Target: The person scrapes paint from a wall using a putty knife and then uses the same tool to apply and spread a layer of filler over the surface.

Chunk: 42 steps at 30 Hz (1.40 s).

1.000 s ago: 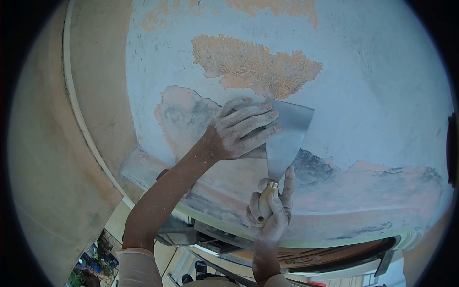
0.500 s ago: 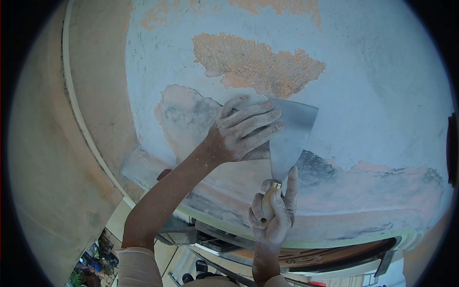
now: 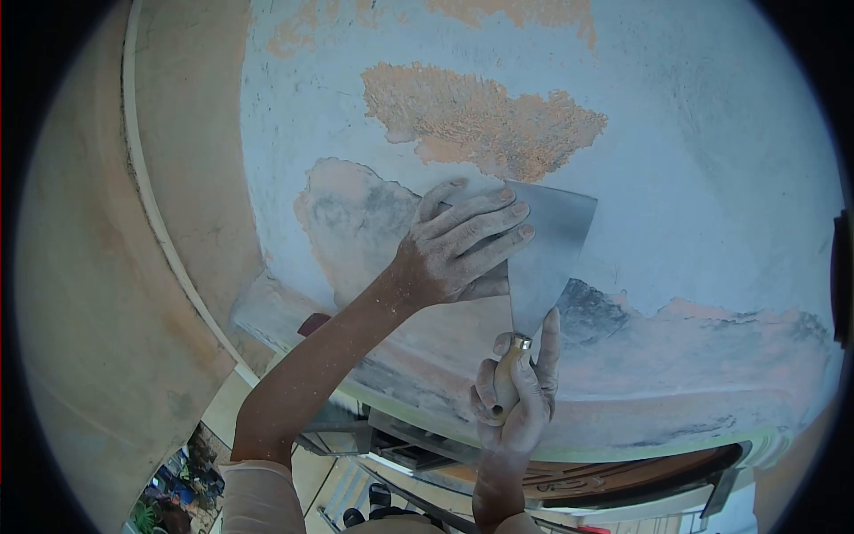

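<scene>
My right hand (image 3: 525, 400) is closed around the pale handle of a wide putty knife (image 3: 553, 227), its index finger stretched up along the base of the blade. The broad metal blade points up the wall, its far edge at the wall surface just below a rough patch of bare plaster (image 3: 485, 120). From the left, my left hand (image 3: 463, 240) reaches across with its fingers spread, fingertips lying on the blade's left side. The thumb's tip is hidden at the blade's edge. Whitish dust covers both hands.
Around the blade, the light blue wall (image 3: 712, 214) has peeled, greyish-pink areas (image 3: 356, 214). A ledge (image 3: 658, 418) runs below it, above a dark wooden frame (image 3: 623, 481). A beige wall (image 3: 89, 267) with a pale strip stands at left. Plants and clutter (image 3: 182, 485) lie far below.
My hands and the putty knife sit slightly further right in view, as the wall's left side also does. The grip and the blade's place on the wall look nearly the same.
</scene>
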### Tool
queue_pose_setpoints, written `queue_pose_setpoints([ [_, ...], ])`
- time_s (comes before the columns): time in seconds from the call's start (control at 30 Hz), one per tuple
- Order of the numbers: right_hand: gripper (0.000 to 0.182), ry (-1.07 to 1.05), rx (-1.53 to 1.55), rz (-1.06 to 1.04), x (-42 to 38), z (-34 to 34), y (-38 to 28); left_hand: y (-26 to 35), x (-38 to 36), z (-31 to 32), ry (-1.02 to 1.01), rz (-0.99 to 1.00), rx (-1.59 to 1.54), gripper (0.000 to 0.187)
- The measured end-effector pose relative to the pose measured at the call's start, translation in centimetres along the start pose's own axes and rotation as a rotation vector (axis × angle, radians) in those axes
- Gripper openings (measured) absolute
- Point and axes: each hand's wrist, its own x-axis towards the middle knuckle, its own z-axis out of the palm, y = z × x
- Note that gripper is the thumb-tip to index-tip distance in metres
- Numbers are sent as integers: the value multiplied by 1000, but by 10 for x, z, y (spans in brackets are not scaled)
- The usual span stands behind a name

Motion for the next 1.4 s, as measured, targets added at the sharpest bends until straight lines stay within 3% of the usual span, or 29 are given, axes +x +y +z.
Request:
queue_pose_setpoints([
  [0.27, 56, 16, -16, 10, 1, 9, -8, 3, 1, 3, 37, -28, -6, 49],
  [0.33, 57, -14, 35, 26, 4, 10, -6, -1, 5, 7, 107, -44, 10, 50],
  [0.57, 57, -155, 190, 51, 3, 1, -1, 3, -1, 4, 42, -12, 6, 48],
  [0.77, 56, 9, 145, 65, -8, 1, -4, 4, 0, 5, 45, -25, 10, 48],
  [0.87, 56, -62, 150, 62, -2, 7, 0, 2, 0, 6, 58, -27, 9, 49],
  [1.4, 53, -4, 101, 124, -2, 10, -7, 5, 1, 4, 39, -12, 5, 44],
])
